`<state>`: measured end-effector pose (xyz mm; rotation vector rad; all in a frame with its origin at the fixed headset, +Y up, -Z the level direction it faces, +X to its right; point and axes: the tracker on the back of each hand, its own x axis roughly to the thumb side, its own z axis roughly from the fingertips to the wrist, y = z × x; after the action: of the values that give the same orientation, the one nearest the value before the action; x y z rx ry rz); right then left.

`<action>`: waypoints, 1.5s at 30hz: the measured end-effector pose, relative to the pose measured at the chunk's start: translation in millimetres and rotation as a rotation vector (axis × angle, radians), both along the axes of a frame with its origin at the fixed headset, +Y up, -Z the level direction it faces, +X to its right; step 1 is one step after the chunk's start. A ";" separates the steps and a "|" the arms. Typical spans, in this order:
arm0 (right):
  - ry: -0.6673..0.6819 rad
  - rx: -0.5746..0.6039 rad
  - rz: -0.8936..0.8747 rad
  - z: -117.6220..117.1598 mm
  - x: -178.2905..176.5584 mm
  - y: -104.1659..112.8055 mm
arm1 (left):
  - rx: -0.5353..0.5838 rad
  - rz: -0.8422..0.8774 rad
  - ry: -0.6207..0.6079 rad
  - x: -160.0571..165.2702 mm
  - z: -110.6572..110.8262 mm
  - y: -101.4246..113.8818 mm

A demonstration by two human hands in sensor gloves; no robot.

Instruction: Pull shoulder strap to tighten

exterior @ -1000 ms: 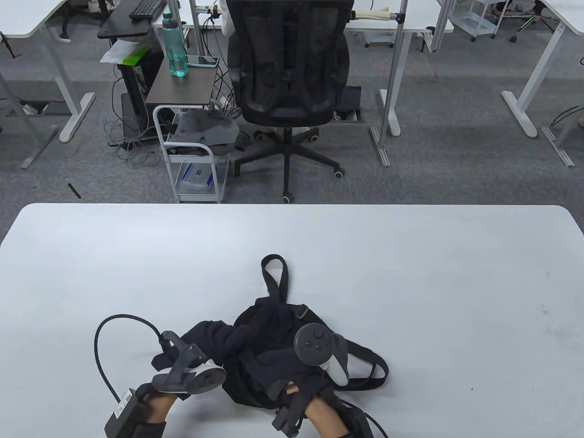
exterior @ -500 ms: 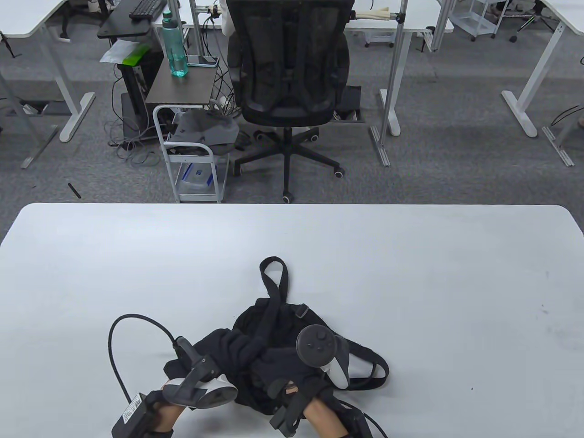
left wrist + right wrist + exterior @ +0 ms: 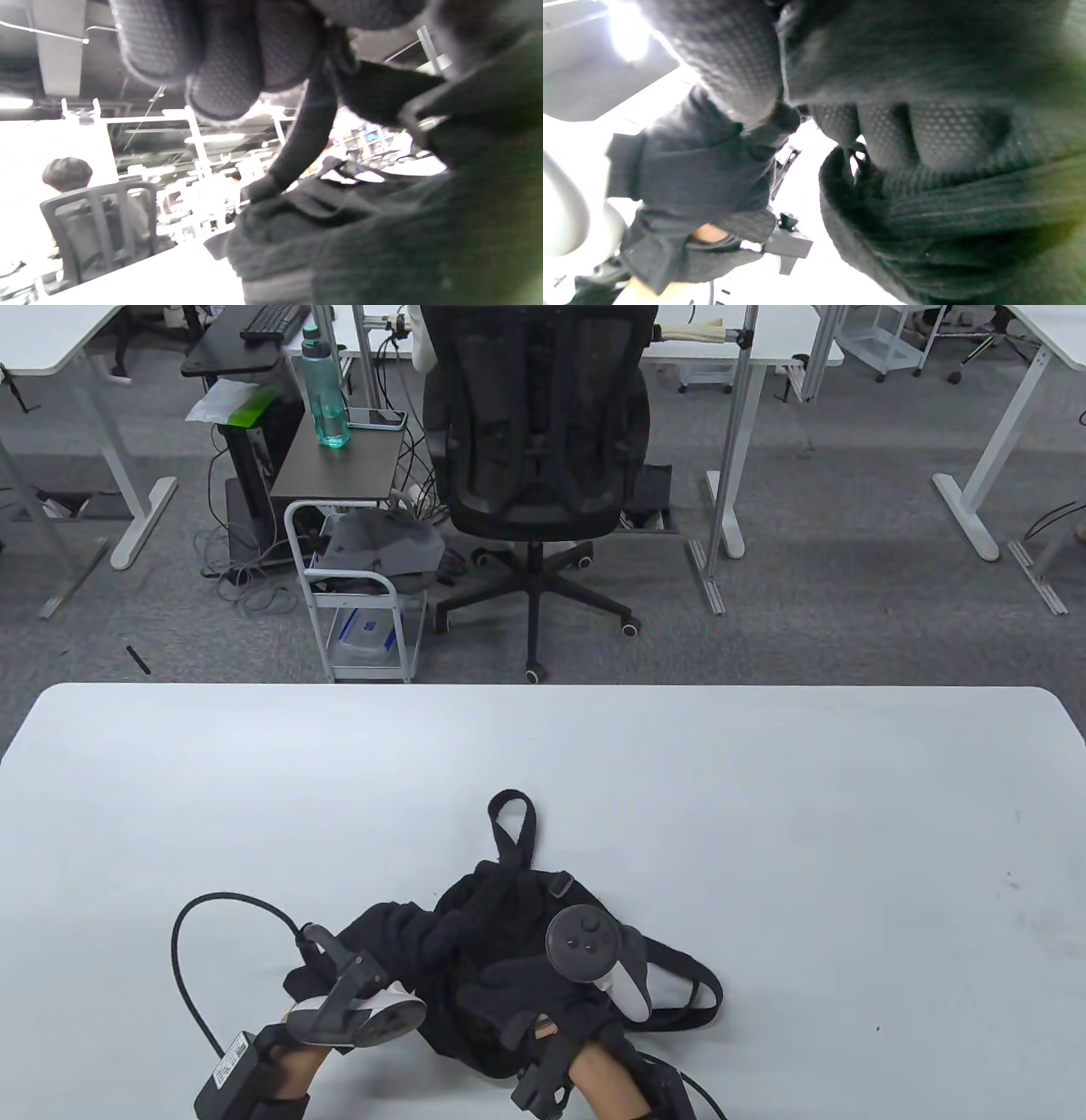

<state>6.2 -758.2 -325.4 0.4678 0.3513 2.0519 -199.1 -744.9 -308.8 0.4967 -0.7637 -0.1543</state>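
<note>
A black shoulder strap is gripped by the curled left hand at lower left. The black backpack is pressed by the right hand, fingers closed on fabric. The strap is stretched diagonally.

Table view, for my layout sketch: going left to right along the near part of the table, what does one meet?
Black cable loop → left hand → black backpack → right hand → shoulder strap loop → bare white table.
</note>
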 end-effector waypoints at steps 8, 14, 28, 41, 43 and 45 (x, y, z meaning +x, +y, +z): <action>-0.077 0.101 -0.079 4.8 1.4 6.5 | -0.038 0.070 -0.093 18.9 15.7 4.7; -0.067 0.119 -0.030 4.4 -3.2 8.2 | -0.097 0.068 -0.051 12.6 0.9 -2.4; -0.049 0.041 -0.028 1.1 5.0 3.5 | -0.053 0.046 -0.012 2.3 -2.9 -8.4; -0.101 0.148 -0.008 5.3 -4.7 5.1 | -0.160 0.109 -0.076 13.7 0.2 -7.2; -0.107 0.154 0.009 5.0 -6.4 4.1 | -0.188 0.124 -0.070 11.7 -4.2 -11.9; -0.104 0.150 0.016 4.8 -7.5 3.2 | -0.166 0.094 -0.055 10.4 -6.8 -15.3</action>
<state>-1.2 -755.1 -320.6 0.4472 0.1396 2.1177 -188.8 -760.2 -315.6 0.3799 -0.7977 0.0104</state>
